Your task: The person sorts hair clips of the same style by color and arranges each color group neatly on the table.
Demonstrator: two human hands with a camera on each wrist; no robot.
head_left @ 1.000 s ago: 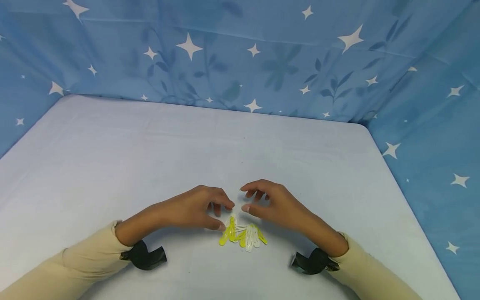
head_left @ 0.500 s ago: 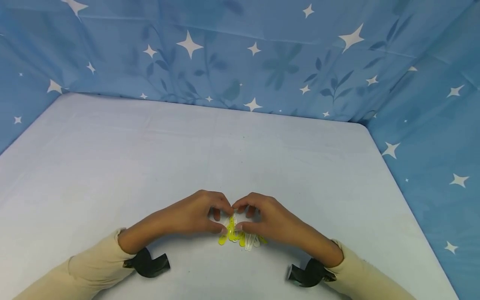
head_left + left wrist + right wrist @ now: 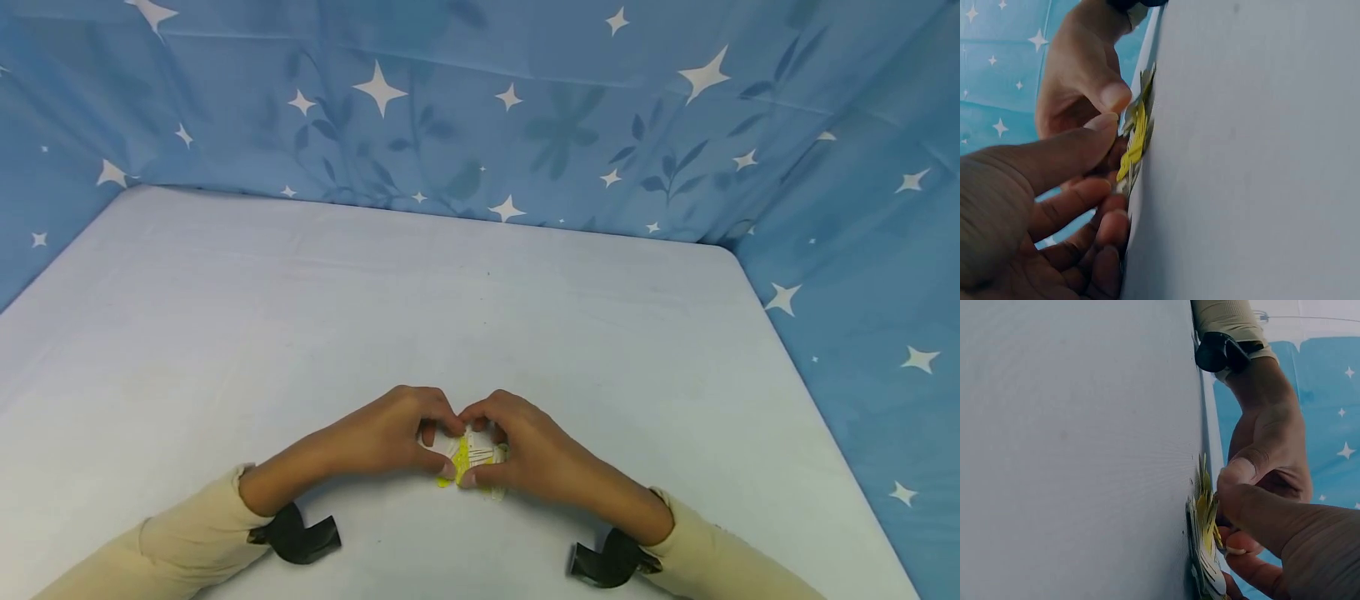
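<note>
A small heap of yellow and white snap hair clips lies on the white tabletop, ringed by both hands. My left hand curls its thumb and fingers round the heap's left side, and my right hand does the same from the right. The index fingertips meet at the far side, while the thumb tips sit close together at the near side. In the left wrist view, the yellow clips lean in a stack beside the fingertips. The right wrist view has fanned clips under the right thumb. Fingers hide part of the heap.
The white tabletop stretches out on all sides of the hands. A blue curtain with white stars hangs behind it and along the right. Black wrist cameras are strapped over the beige sleeves.
Both hands have come down and inward, the right one moving left, until their fingertips meet round the clips. The heap's right side has been pushed left, making it narrower.
</note>
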